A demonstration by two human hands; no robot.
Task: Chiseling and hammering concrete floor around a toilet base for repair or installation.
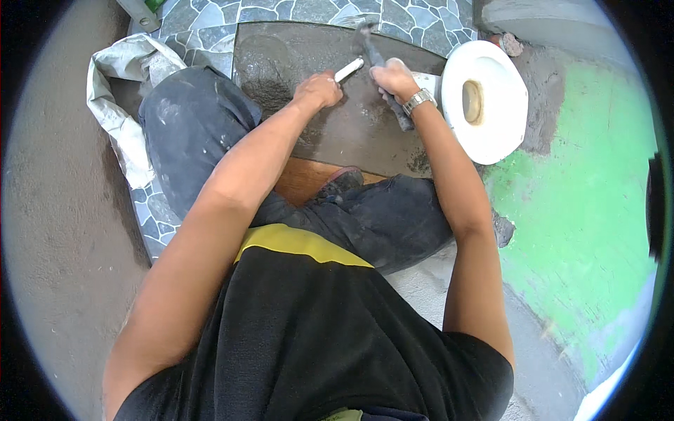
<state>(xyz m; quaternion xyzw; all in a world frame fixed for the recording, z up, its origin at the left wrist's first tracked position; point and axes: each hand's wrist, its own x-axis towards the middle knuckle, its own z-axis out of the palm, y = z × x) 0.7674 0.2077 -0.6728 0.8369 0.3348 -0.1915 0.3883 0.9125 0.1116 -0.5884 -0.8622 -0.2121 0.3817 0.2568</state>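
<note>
My left hand (319,91) is closed around a short white rod (349,70), whose outer end points up and to the right. My right hand (394,78), with a metal-banded watch (420,101) on its wrist, grips a hammer (375,52) by its dark handle. The hammer's head is at the far end and looks blurred. Both hands are over a bed of wet grey mortar (337,133), smooth in the middle and rougher at the left. A white toilet bowl (500,91) stands just right of my right hand.
Stone-patterned tiles (309,10) border the mortar at the far side. At the left, an open white sack (126,140) leans by my knee. A wooden board (302,179) lies at the near edge. Bare grey wall rises left, a green-painted wall (583,210) right.
</note>
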